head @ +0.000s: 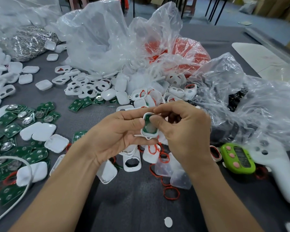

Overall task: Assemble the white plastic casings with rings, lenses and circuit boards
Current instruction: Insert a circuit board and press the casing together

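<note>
Far left of the frame is a spread of green circuit boards (10, 129) lying flat on the grey table (141, 201). They're mixed with white casing halves (38, 130), and a white cable (26, 166) loops in over them at lower left. Upper left there's a heap of shiny metal bits (32, 41).

Middle of the frame: the left hand (117, 136) has its fingers (134, 113) curled round a white casing (150, 129). It's held up off the table, open side facing the camera, with a green board sitting inside. The right hand (184, 131) is on the same casing, thumb pressed onto the board and forefinger hooked over the top edge, so both hands are gripping it. Under the hands lie more casings and loose red rings (172, 193).

Behind, upper centre, are crumpled clear bags (107, 34), one with red stuff inside. Lower right there's a green timer (238, 158) with pink buttons, just beside a white handle-shaped gadget (278, 169).
</note>
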The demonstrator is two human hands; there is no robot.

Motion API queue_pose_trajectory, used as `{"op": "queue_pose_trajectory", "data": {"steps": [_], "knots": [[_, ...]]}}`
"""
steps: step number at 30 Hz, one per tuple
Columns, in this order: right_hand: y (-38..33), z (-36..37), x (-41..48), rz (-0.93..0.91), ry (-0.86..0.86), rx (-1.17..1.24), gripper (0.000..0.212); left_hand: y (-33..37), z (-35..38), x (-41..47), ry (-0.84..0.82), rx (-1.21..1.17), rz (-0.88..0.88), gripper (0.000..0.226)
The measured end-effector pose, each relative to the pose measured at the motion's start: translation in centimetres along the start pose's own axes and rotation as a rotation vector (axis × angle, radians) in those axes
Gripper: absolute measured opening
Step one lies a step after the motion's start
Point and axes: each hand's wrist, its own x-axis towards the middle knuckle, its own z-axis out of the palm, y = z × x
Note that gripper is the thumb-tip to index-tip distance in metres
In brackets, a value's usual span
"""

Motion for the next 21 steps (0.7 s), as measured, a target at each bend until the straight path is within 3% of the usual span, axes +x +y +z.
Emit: {"op": "queue_pose_trajectory", "data": {"steps": [6, 12, 21], "knots": [[0.4, 0.4, 0.0, 0.11, 0.032, -0.055, 0.02, -0.4, 0.6, 0.1, 0.082, 0.12, 0.038, 0.044], [1.0, -0.2, 0.7, 0.357, -0.069, 0.205, 0.008, -0.4, 0.7, 0.5, 0.143, 0.1, 0.046, 0.04], [0.6, 0.6, 0.3, 0.333, -0.096, 0.112, 0.019, -0.5, 1.1, 0.2, 0.182, 0.117, 0.06, 0.035]]}}
